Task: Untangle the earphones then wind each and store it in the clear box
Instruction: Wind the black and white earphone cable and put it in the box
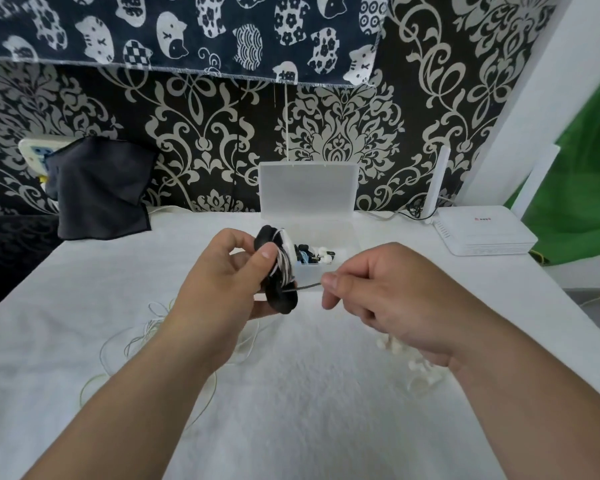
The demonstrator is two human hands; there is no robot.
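**Two hands, one part-wound earphone cord**

The left hand [222, 278] curls round a black winder [280, 301]. Its thumb presses on the striped black-and-white wraps [284, 263] that sit between the winder's two rounded, matte flanges. The winder is held up off the table, just in front of the clear box [307, 188]. The right hand [378, 292] pinches the cord's dark free end [305, 286] between thumb and forefinger, and the short stretch back to the winder is nearly taut.

The cord looks thin, light and limp, with some spring in it, so the wraps would likely slacken if the thumb lifted. It is best held close to the winder and drawn gently, since the joint at the end is probably the weak spot.

The box is translucent hard plastic with its hinged lid standing open. Small dark and white earphone parts already lie inside.

Loose white cords [142, 337] lie in thin tangled loops on the fuzzy white cloth [291, 403] beneath the left forearm. Small pale pieces [392, 346] under the right wrist may be earbuds, but they are too blurred to be sure.
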